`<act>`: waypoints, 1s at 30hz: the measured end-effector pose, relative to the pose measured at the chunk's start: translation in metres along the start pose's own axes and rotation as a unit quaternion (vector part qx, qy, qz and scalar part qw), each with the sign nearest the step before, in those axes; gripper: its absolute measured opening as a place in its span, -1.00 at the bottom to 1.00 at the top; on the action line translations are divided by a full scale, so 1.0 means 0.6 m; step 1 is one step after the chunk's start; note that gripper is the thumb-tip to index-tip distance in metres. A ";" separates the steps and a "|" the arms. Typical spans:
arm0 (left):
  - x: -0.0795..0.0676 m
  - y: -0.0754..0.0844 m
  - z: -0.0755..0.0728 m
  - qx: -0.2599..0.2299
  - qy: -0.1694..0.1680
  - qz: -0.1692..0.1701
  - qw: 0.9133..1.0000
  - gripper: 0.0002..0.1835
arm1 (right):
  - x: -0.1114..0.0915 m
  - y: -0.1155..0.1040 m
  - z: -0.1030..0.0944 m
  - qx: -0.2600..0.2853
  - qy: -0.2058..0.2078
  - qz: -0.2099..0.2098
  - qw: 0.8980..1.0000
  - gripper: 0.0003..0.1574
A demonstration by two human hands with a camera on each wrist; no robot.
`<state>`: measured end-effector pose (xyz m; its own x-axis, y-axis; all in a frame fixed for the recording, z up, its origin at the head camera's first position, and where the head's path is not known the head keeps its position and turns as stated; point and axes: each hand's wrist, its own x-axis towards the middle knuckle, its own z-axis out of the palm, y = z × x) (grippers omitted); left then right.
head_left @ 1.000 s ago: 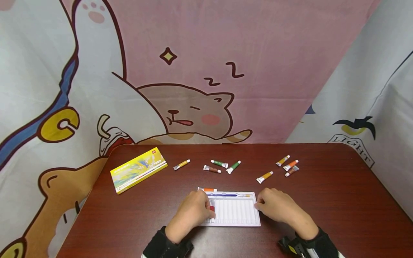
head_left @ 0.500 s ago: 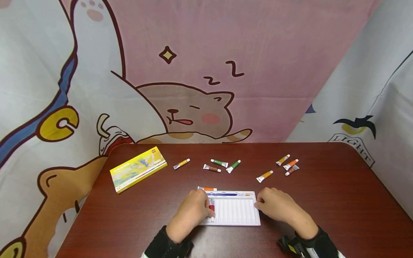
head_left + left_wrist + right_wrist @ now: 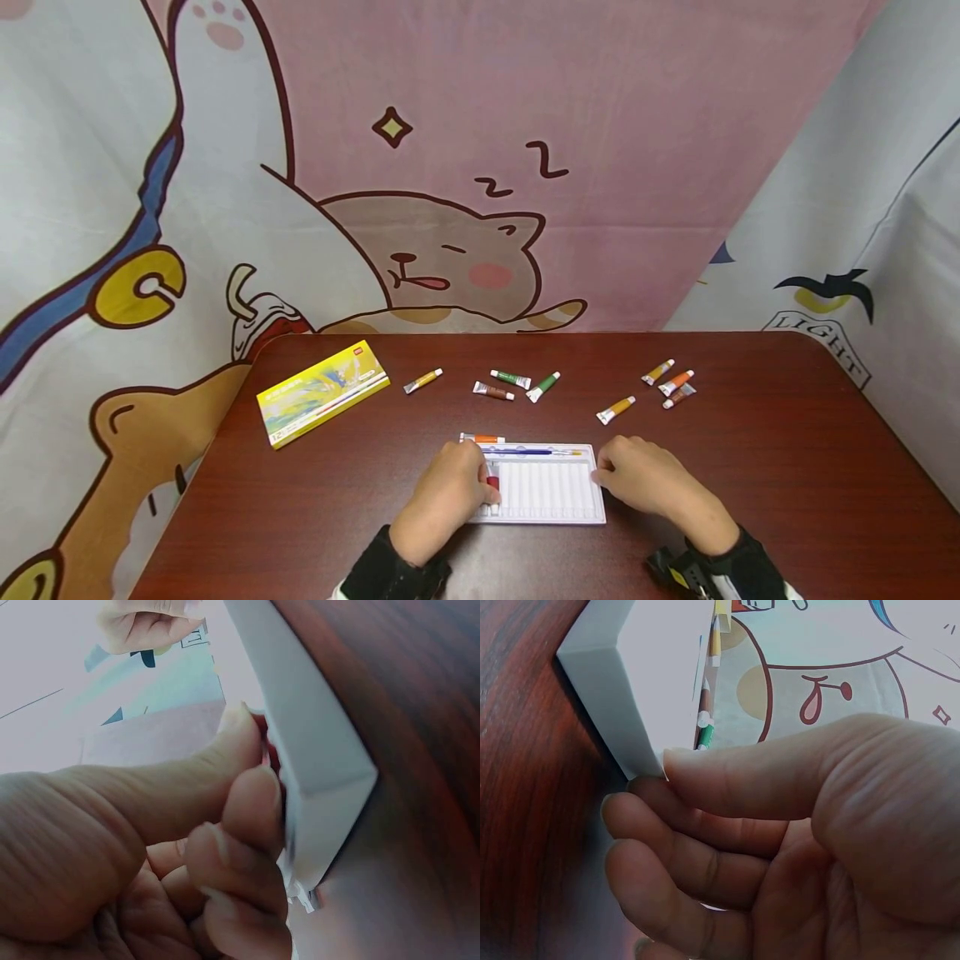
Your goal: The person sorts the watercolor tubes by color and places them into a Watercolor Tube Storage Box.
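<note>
A white plastic tray [image 3: 555, 492] with narrow slots lies flat on the table, and a blue paintbrush [image 3: 517, 452] rests along its far strip. Over the tray's left end, my left hand [image 3: 446, 487] pinches a red paint tube [image 3: 492, 482] between thumb and index finger, down in the tray. Most of that tube is hidden by the fingers; a bit of red shows beside the thumb in the left wrist view. My right hand [image 3: 648, 475] grips the tray's right edge, thumb on top and fingers curled at the side. An orange paint tube [image 3: 482, 438] lies just behind the tray.
A yellow paint box [image 3: 322, 396] sits at the back left. Behind the tray lie several loose tubes, among them a yellow tube [image 3: 423, 382], a green tube [image 3: 543, 387], a brown tube [image 3: 492, 391] and an ochre tube [image 3: 616, 411]. A printed cloth hangs beyond the table.
</note>
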<state>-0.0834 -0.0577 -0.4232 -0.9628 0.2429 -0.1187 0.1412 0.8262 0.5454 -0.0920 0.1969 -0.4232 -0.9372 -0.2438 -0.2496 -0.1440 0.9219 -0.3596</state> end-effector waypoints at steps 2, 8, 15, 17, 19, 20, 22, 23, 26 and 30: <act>-0.001 0.000 0.000 -0.002 0.001 0.002 1.000 -0.58 | 0.001 0.000 0.000 0.000 -0.001 0.001 1.000 -0.69; -0.002 -0.001 0.003 0.006 0.012 0.010 1.000 -0.58 | 0.001 0.000 0.001 0.003 -0.003 0.002 1.000 -0.68; 0.000 -0.002 0.006 0.012 0.010 0.010 1.000 -0.59 | 0.001 0.001 -0.001 0.007 -0.005 0.003 1.000 -0.68; 0.002 -0.002 0.006 0.010 0.004 0.009 1.000 -0.60 | 0.000 0.001 -0.001 0.008 -0.006 0.004 1.000 -0.67; 0.003 -0.002 0.005 0.005 -0.001 0.012 1.000 -0.59 | 0.000 0.001 -0.001 0.008 -0.006 0.004 1.000 -0.66; 0.004 -0.003 0.003 -0.001 -0.005 0.014 1.000 -0.59 | 0.000 0.001 -0.001 0.008 -0.005 0.004 1.000 -0.66; 0.006 -0.005 0.001 -0.012 -0.011 0.019 1.000 -0.57 | 0.000 0.001 -0.001 0.009 -0.005 0.004 1.000 -0.65; 0.006 -0.006 0.000 -0.018 -0.013 0.022 1.000 -0.57 | 0.000 0.001 -0.001 0.009 -0.005 0.004 1.000 -0.65; 0.007 -0.007 -0.001 -0.026 -0.017 0.022 0.999 -0.56 | 0.001 0.001 -0.002 0.010 -0.005 0.005 1.000 -0.65; 0.007 -0.009 -0.002 -0.026 -0.019 0.022 0.999 -0.56 | 0.001 0.001 -0.002 0.014 -0.007 0.008 1.000 -0.66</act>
<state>-0.0883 -0.0616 -0.4254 -0.9466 0.2975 -0.1243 0.1697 0.7876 0.5924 -0.0932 0.1976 -0.4228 -0.9348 -0.2336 -0.2676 -0.1203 0.9171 -0.3801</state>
